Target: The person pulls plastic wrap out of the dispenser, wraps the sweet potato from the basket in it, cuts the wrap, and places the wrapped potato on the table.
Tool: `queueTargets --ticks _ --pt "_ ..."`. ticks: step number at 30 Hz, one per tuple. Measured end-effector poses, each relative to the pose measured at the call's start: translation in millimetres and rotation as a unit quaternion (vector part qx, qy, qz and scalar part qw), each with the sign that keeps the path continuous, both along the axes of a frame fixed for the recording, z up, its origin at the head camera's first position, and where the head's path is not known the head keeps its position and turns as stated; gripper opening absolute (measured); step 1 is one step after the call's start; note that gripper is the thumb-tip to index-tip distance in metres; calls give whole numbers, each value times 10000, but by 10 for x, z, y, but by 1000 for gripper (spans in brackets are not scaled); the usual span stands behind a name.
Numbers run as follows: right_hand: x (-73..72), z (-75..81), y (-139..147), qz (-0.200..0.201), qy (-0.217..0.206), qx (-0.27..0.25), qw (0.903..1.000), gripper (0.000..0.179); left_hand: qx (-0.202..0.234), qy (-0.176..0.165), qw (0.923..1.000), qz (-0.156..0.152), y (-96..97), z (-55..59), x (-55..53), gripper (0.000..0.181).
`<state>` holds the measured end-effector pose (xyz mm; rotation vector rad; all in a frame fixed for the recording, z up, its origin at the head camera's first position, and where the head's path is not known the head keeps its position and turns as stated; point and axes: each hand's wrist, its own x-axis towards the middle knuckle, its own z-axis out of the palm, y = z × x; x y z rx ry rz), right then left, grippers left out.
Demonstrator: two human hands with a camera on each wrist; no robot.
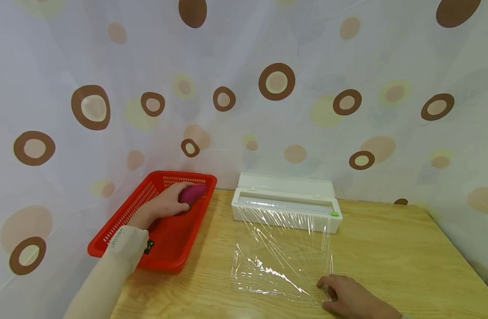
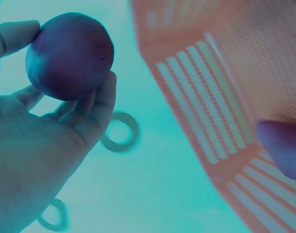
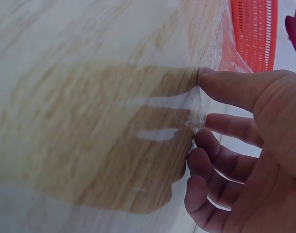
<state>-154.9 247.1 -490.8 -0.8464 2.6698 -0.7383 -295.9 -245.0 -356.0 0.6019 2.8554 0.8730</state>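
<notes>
Purple vegetable (image 1: 193,193), rounded: gripped between thumb and fingers of the left hand (image 1: 169,204), above the red basket (image 1: 200,221). Clear film (image 1: 275,261), one sheet: extends from the white box (image 1: 283,194), lid raised, over the tabletop (image 1: 387,248). Right hand (image 1: 349,297): fingers bent at the film's near edge; cannot tell whether pinching.

Basket (image 1: 173,243) left, box (image 1: 283,195) right — film (image 1: 279,261) before it, table (image 1: 387,248) beneath

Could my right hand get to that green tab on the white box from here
Probably yes: nothing solid shows between your right hand and the green tab, though its fingers hold the plastic film, so they'd likely let go first.
</notes>
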Motion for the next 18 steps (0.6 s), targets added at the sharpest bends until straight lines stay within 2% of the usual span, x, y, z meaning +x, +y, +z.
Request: queueTargets --ticks 5,10,14,18 --pt "-6 -31 3 89 246 5 9997 34 -14 225 9994 -264 257 108 185 63" --pt "1 -58 9 151 497 29 9986 33 15 226 9974 -678 541 133 360 65" --pt "9 -63 9 164 576 7 9982 32 133 190 9935 -1113 751 40 472 66" --pt "15 -63 12 150 574 36 9982 32 245 191 9871 -1569 966 -173 543 64"
